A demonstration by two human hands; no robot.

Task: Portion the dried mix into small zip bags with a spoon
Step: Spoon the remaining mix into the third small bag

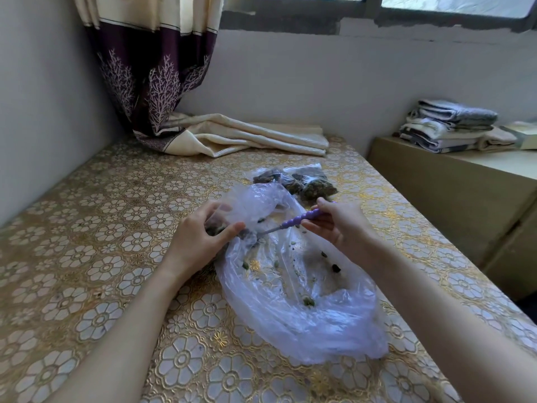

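A large clear plastic bag (305, 309) lies open on the table with only scattered bits of dried mix (335, 267) inside. My left hand (197, 239) grips a small zip bag (220, 219) holding some mix at the big bag's left rim. My right hand (337, 225) pinches the purple beaded handle of a spoon (293, 221). The spoon's bowl points left into the small bag and is mostly hidden. Several filled small zip bags (302, 181) lie just beyond the big bag.
The table carries a gold floral cloth (101, 257). A folded cream curtain (247, 138) rests at the back, against the wall. At the right stands a low cabinet (453, 193) with stacked folded towels (447, 126).
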